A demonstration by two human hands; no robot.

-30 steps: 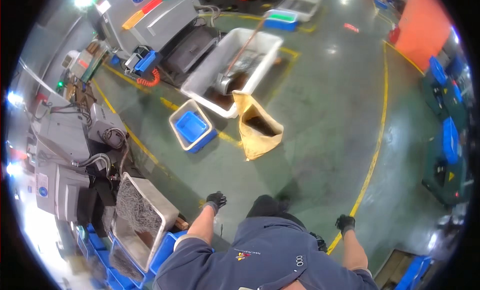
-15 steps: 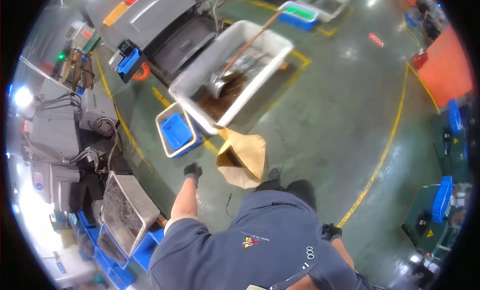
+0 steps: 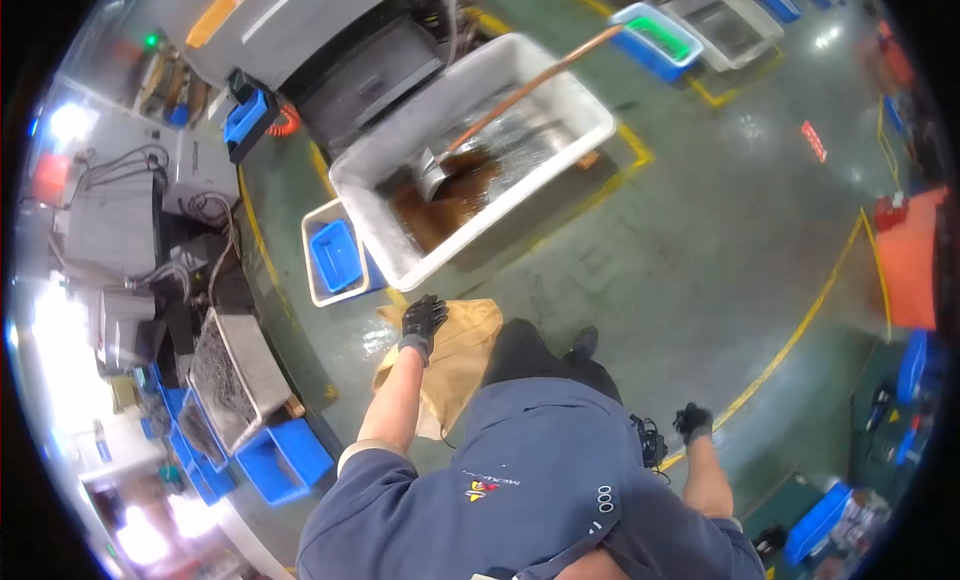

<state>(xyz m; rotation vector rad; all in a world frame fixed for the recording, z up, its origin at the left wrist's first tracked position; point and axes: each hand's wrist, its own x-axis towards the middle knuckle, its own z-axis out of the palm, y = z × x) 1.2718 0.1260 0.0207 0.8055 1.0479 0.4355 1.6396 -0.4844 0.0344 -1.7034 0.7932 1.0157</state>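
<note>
Find the sack [image 3: 465, 345] on the floor [image 3: 660, 260], just beside the near corner of the white tub [image 3: 372, 205], probably placed there to be handy to it. Note the left grip [image 3: 424, 320] over the upper part of the sack in this view; cannot tell touching from hovering, nor open from closed. See the right grip [image 3: 692, 420] well apart, out to the side, fingers bent, with nothing visible in it; perhaps held out for balance, though cannot tell how far closed. Notice the shovel [image 3: 433, 183], scoop down in the dark matter [image 3: 440, 215] inside the tub, handle slanting up across the far rim, likely leaned so to keep the handle clean and easy to catch. Take the tub as set by the machine [image 3: 330, 20] and within the yellow line [image 3: 648, 162], presumably to stay in a marked spot. Observe the blue basin [image 3: 335, 257] nested in the bin [image 3: 309, 250], likely to save room.

Trace the sack's long axis from beside the tub toward the bottom of the view, bearing slightly left. Cannot make out the mouth, so cannot name a pointing direction; partly hidden by the left forearm [image 3: 393, 405].
</note>
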